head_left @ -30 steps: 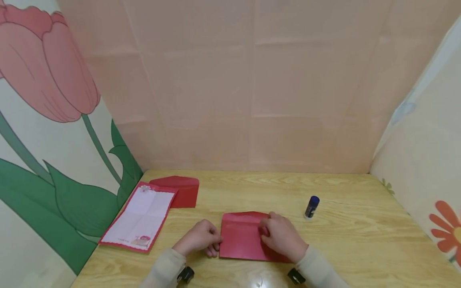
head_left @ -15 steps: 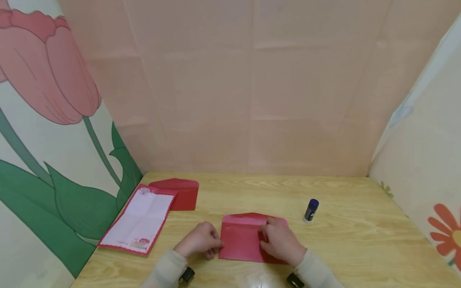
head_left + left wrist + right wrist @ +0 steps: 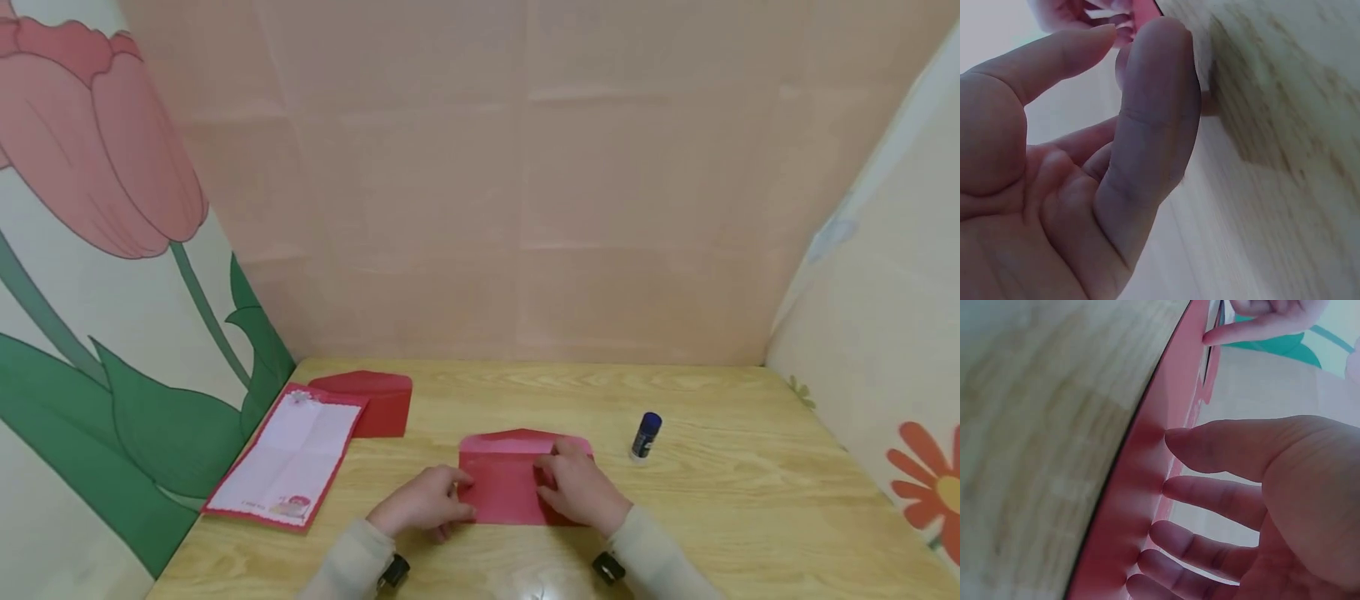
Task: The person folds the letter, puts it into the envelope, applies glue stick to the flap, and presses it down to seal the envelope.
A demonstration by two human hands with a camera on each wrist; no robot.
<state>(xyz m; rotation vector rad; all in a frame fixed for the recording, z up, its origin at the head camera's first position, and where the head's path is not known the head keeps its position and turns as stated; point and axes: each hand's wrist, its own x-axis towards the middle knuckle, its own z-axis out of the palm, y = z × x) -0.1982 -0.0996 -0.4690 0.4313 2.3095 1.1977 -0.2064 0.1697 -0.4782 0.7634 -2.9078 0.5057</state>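
Observation:
A red envelope (image 3: 502, 487) lies flat on the wooden table in the head view, its flap (image 3: 480, 442) unfolded toward the far side. At its left edge, my left hand (image 3: 422, 502) touches the paper with thumb and forefinger spread apart. The right hand (image 3: 583, 490) rests its fingertips on the envelope's right part and covers some of it. In the right wrist view, the fingers of the right hand (image 3: 1229, 506) are extended, with their tips against the red paper. The left wrist view shows the left hand (image 3: 1085, 169) with loosely bent fingers.
A blue-capped glue stick (image 3: 646, 436) stands to the right, behind the right hand. At the left lies a red-bordered sheet of letter paper (image 3: 292, 454), overlapping a second red envelope (image 3: 386, 417). Printed walls flank the wooden table (image 3: 750, 483).
The envelope has shifted a little farther from me under my hands. My left thumb and forefinger have spread apart at its edge. The right hand stays on the paper.

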